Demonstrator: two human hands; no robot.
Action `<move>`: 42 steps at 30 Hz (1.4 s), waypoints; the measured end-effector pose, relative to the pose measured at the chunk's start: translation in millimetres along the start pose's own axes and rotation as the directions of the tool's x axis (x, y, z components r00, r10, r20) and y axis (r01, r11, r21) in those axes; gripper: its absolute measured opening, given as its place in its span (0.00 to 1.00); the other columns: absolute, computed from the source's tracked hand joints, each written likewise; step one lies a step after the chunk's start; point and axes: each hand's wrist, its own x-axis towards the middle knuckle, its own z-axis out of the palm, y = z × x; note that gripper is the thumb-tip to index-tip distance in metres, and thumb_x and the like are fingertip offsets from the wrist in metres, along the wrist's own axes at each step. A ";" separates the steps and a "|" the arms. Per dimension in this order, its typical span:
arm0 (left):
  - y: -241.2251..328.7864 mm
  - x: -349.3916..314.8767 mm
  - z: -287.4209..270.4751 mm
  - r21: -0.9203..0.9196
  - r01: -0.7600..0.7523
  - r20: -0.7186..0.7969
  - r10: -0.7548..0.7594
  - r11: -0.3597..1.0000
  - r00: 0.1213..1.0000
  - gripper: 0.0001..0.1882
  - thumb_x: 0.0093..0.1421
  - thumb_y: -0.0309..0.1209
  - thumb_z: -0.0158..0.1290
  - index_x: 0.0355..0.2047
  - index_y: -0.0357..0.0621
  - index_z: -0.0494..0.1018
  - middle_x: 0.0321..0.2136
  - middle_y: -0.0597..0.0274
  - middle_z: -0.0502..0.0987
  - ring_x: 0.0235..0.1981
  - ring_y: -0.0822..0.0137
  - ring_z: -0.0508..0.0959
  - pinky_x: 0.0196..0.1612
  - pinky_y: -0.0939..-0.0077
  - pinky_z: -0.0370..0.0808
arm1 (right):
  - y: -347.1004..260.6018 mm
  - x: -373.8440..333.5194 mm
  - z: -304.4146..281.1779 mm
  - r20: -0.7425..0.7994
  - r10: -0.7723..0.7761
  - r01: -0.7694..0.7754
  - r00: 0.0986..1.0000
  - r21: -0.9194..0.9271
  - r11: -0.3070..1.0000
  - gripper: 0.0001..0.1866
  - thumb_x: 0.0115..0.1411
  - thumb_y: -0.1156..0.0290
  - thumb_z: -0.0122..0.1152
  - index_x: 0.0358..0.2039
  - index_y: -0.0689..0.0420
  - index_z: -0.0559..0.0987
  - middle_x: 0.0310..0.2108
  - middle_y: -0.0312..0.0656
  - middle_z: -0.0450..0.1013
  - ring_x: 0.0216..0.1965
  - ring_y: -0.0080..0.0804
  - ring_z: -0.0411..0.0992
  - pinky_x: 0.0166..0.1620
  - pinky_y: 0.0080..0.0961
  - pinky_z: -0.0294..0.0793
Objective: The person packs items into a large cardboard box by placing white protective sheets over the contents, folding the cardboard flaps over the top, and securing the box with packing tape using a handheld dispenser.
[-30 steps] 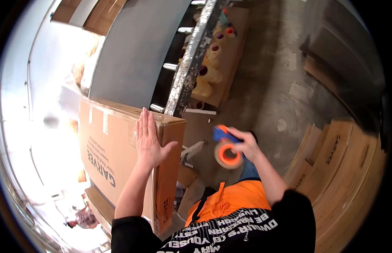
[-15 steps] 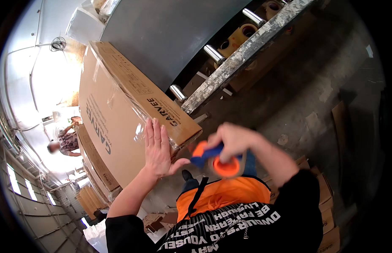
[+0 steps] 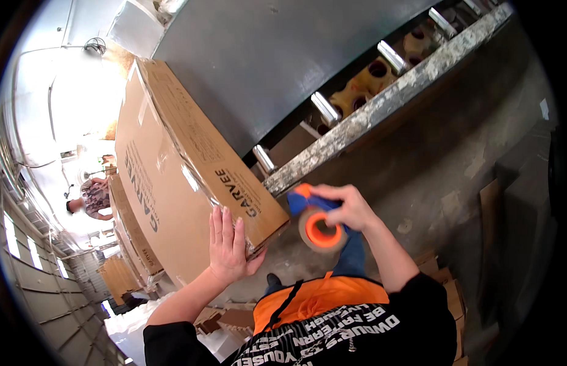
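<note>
A large brown cardboard box (image 3: pixel 167 201) stands at the left, with shiny clear tape along its edge. My left hand (image 3: pixel 228 251) lies on the near corner of this box, fingers stretched out and together, thumb apart over the end. In my right hand (image 3: pixel 350 207) is a blue and orange tape dispenser (image 3: pixel 320 202), gripped by its handle, with a roll of tape (image 3: pixel 320 230) around its orange hub. The dispenser is just right of the box's near end, apart from it and slightly blurred.
Beside the box runs a dark grey conveyor belt (image 3: pixel 253 67) with metal rollers (image 3: pixel 325 110) and a worn steel rail (image 3: pixel 393 100). Yellowish tape rolls (image 3: pixel 366 82) lie beneath the rollers. More boxes (image 3: pixel 134 235) and another person (image 3: pixel 91 198) are at the far left. Cartons (image 3: pixel 451 293) stand behind me at right.
My right hand has lifted the tape dispenser up and slightly right, away from my apron. My left hand has shifted a little down and stays on the box corner. The view has turned slightly.
</note>
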 end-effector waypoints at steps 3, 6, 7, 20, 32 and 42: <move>-3.7 -6.7 5.4 -0.022 0.001 0.022 -0.001 1.000 1.000 0.53 0.50 0.47 0.64 0.65 0.27 0.50 0.64 0.23 0.51 0.64 0.20 0.53 0.62 0.27 0.54 | -22.5 59.0 5.5 0.088 0.182 -0.161 0.979 -0.209 0.965 0.34 0.37 0.76 0.66 0.52 0.60 0.80 0.31 0.36 0.79 0.28 0.22 0.75 0.33 0.20 0.77; -10.2 -21.8 5.1 0.001 0.015 0.038 -0.015 1.000 0.999 0.55 0.52 0.53 0.62 0.66 0.28 0.49 0.65 0.23 0.51 0.64 0.18 0.52 0.62 0.27 0.54 | 12.4 53.9 27.2 0.333 0.108 0.038 0.937 -0.404 0.914 0.32 0.31 0.73 0.69 0.45 0.55 0.84 0.29 0.42 0.80 0.29 0.26 0.76 0.35 0.25 0.76; -10.7 -26.9 4.9 0.008 0.027 0.035 -0.027 1.000 0.999 0.55 0.53 0.55 0.61 0.67 0.29 0.48 0.65 0.23 0.50 0.64 0.18 0.52 0.62 0.26 0.54 | 15.0 34.7 29.7 0.318 0.138 0.036 0.938 -0.485 0.874 0.30 0.30 0.71 0.68 0.42 0.55 0.85 0.30 0.42 0.79 0.32 0.32 0.77 0.37 0.27 0.76; -21.7 -20.5 20.8 -0.024 -0.004 -0.033 0.004 1.000 0.999 0.52 0.52 0.56 0.60 0.63 0.27 0.54 0.64 0.25 0.54 0.64 0.21 0.53 0.64 0.27 0.52 | 9.9 9.8 132.6 0.699 0.055 0.499 0.713 -0.561 0.660 0.26 0.44 0.63 0.67 0.47 0.55 0.80 0.41 0.47 0.78 0.43 0.43 0.76 0.44 0.38 0.75; -14.7 -36.8 -2.9 -0.136 0.089 -0.108 -0.104 0.987 0.989 0.42 0.52 0.56 0.60 0.61 0.42 0.67 0.64 0.43 0.63 0.67 0.37 0.59 0.67 0.43 0.55 | -232.1 98.8 -225.6 -0.510 -0.531 0.433 0.676 -0.308 0.847 0.32 0.50 0.86 0.55 0.59 0.59 0.70 0.50 0.42 0.74 0.50 0.34 0.73 0.51 0.30 0.75; 84.8 -132.0 51.3 -0.187 0.897 -0.441 -0.850 0.400 0.287 0.57 0.48 0.59 0.64 0.67 0.34 0.53 0.68 0.35 0.52 0.71 0.37 0.48 0.71 0.45 0.41 | -304.5 255.8 -384.6 -0.481 -0.757 -0.551 0.442 -0.812 0.194 0.33 0.63 0.55 0.57 0.65 0.58 0.66 0.61 0.49 0.68 0.59 0.40 0.68 0.60 0.35 0.66</move>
